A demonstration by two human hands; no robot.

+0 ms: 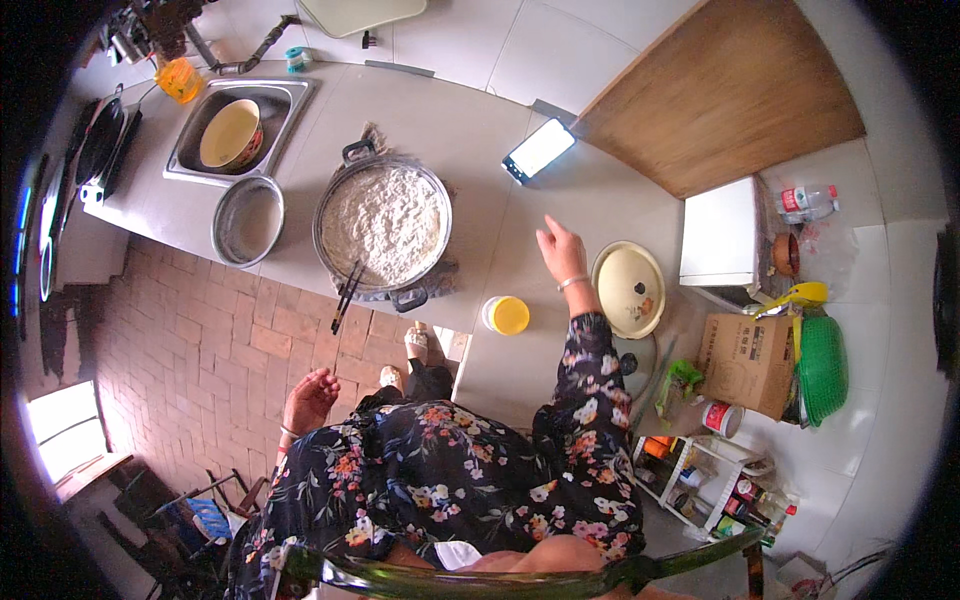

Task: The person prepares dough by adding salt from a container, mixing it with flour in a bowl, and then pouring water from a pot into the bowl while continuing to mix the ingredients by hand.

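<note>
My right hand [562, 251] reaches over the counter with nothing in it, its fingers apart and pointing towards a smartphone [540, 150] with a lit screen. My left hand [311, 401], loosely curled and holding nothing visible, hangs over the floor in front of the counter. A large two-handled metal pot [321, 232] holds lumpy white flour or dough [386, 221]. A pair of dark chopsticks [345, 300] leans out over its near rim. Near my right forearm are a jar with a yellow lid [510, 315] and a cream enamel lid [628, 289] with a dark knob.
Left of the pot stands a metal bowl [247, 221] with whitish residue. A steel sink [289, 127] holds a cream basin [231, 133]. Along the right are a wooden board [727, 90], a white box [716, 232], a cardboard box [746, 360], a green basket [823, 371] and a bottle rack [679, 472].
</note>
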